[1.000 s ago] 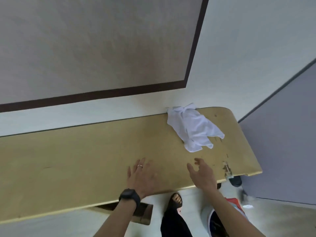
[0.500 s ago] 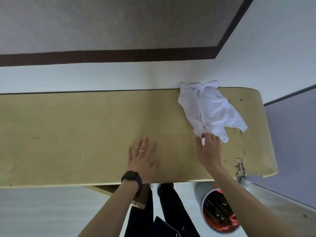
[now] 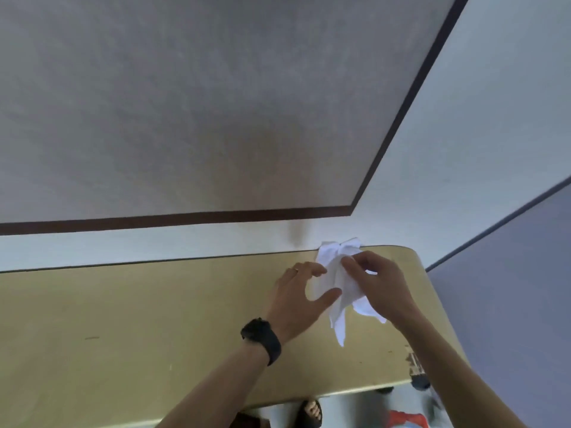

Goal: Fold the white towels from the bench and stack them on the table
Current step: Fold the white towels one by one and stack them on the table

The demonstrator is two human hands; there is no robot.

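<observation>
A crumpled white towel [image 3: 339,319] lies at the right end of the tan wooden bench [image 3: 148,319], against the wall. My right hand [image 3: 381,284] is on top of it, and its curled fingers pinch the cloth near the towel's upper part. My left hand [image 3: 295,299], with a ring and a black watch, is at the towel's left edge. Its thumb and fingers are spread apart around the cloth. Both hands hide the middle of the towel. A loose corner trails toward me.
The bench runs along a white wall with a dark-framed beige panel [image 3: 185,103] above. A grey partition [image 3: 509,288] stands right of the bench end. Below the bench's front edge are a foot in a black sandal [image 3: 310,413] and a red and white container [image 3: 408,420].
Both hands have moved up the bench onto the towel. The right hand went from touching its near corner to pinching it higher up. The left hand left the bare wood and reached the towel's left edge.
</observation>
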